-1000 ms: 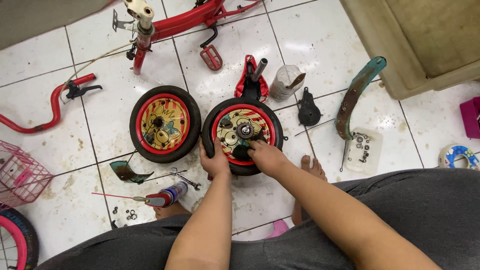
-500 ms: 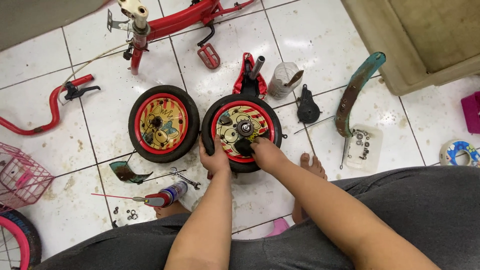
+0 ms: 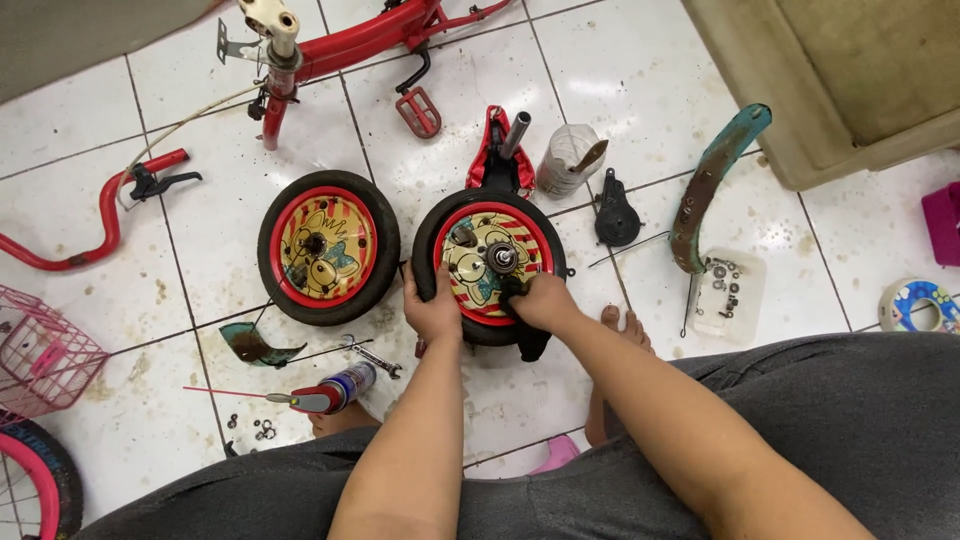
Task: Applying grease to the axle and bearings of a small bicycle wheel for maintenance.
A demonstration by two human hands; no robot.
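Tiles cover the floor [image 3: 640,70], and at the far left edge sit a pink basket [image 3: 45,365] and, in the bottom left corner, part of a pink-rimmed tyre [image 3: 35,480]. Above them, at middle left, lies a red handlebar [image 3: 105,215]. A red frame [image 3: 345,40] stretches across the top. Lower left of centre lie a spray can [image 3: 335,388] and a spanner [image 3: 372,356]. Left of centre lies a small wheel [image 3: 328,247], flat, with a yellow picture disc. Just beside it, at centre, lies a second wheel [image 3: 490,262]. The left hand [image 3: 432,310] grips this wheel's tyre at its lower left edge. The right hand [image 3: 540,300] is clenched on a black rag [image 3: 528,335], pressing it on the disc just below the hub [image 3: 501,258]. A red saddle [image 3: 497,150] touches the wheel's top edge. Right of centre lie a teal mudguard [image 3: 715,180] and a clear tray [image 3: 728,290] of small parts. A tape roll [image 3: 920,305] sits at the right edge.
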